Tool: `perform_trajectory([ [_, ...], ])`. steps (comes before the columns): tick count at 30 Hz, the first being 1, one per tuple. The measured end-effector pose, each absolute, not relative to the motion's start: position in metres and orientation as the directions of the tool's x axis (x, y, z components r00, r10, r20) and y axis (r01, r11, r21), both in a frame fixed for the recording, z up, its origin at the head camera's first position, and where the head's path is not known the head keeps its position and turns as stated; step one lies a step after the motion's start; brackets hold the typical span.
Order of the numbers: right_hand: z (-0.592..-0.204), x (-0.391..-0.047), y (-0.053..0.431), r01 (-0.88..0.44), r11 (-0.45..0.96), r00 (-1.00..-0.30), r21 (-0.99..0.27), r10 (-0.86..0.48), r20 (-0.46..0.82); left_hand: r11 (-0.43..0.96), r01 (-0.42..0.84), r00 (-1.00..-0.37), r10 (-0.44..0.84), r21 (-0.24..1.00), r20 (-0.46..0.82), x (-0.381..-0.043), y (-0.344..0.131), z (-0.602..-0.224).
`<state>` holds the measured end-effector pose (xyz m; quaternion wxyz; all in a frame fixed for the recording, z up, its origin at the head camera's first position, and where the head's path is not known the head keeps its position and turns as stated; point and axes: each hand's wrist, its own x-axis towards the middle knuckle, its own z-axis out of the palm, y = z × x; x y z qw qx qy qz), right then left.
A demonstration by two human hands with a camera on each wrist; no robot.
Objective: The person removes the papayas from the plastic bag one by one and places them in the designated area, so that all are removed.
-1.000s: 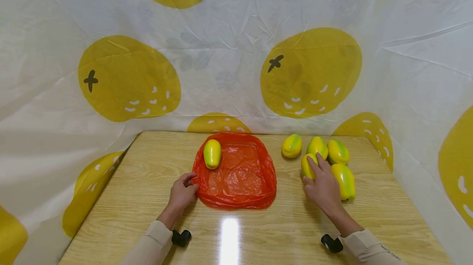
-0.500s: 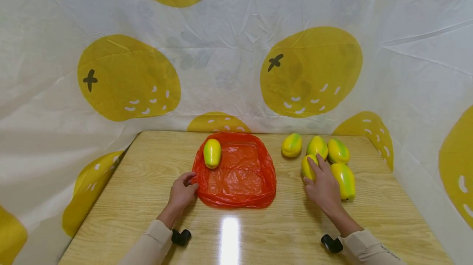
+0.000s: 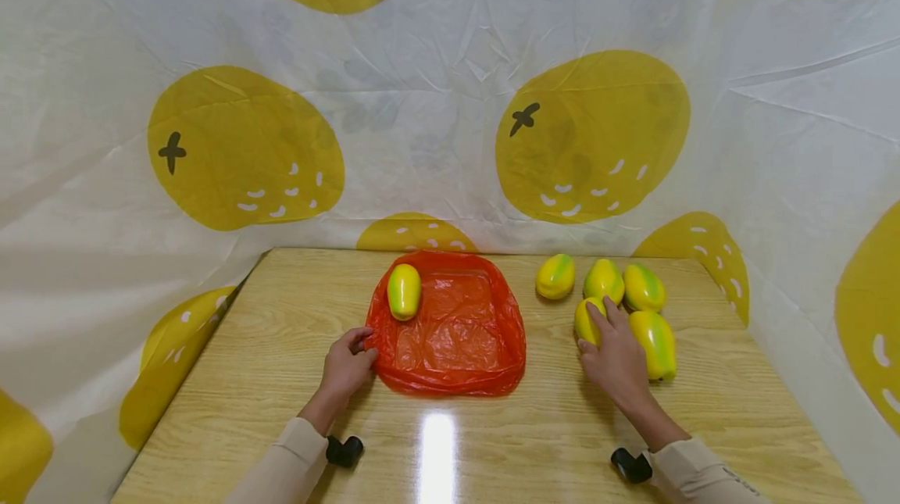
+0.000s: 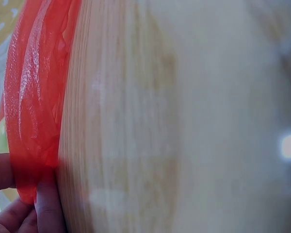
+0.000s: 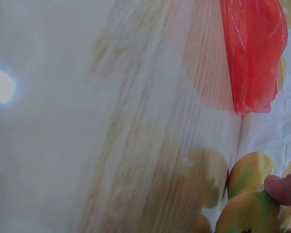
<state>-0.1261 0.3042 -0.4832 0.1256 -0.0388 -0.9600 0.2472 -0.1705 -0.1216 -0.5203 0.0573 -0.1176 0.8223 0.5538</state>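
Note:
A red plastic bag (image 3: 450, 383) lies spread on the table with its rim rolled round a flat inside. One papaya (image 3: 404, 293), yellow and glossy, is in its back left part. My left hand (image 3: 347, 363) pinches the bag's left rim; in the left wrist view the red film (image 4: 36, 97) passes between thumb and fingers. On the right, my right hand (image 3: 616, 352) grips a yellow papaya (image 3: 587, 323) from above, its fingers covering part of it. The right wrist view shows the thumb on this papaya (image 5: 254, 213). It appears to rest on the table.
Several more yellow-green papayas stand about the right hand: one at the back left (image 3: 555, 277), two behind (image 3: 603, 279) and one at its right (image 3: 652, 344). A fruit-print cloth (image 3: 422, 137) hangs behind the wooden table (image 3: 548, 441).
The gripped papaya has shifted very slightly toward me, with the right fingers following. The left hand and the bag stay where they were.

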Motion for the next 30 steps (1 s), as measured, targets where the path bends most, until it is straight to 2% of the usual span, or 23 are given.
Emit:
perform_trajectory([
  [30, -0.489, -0.1255, 0.3064, 0.011, 0.871, -0.962, -0.492, 0.144, 0.233, 0.34, -0.266, -0.963, -0.122, 0.902, -0.238, -0.1697, -0.1222, -0.518],
])
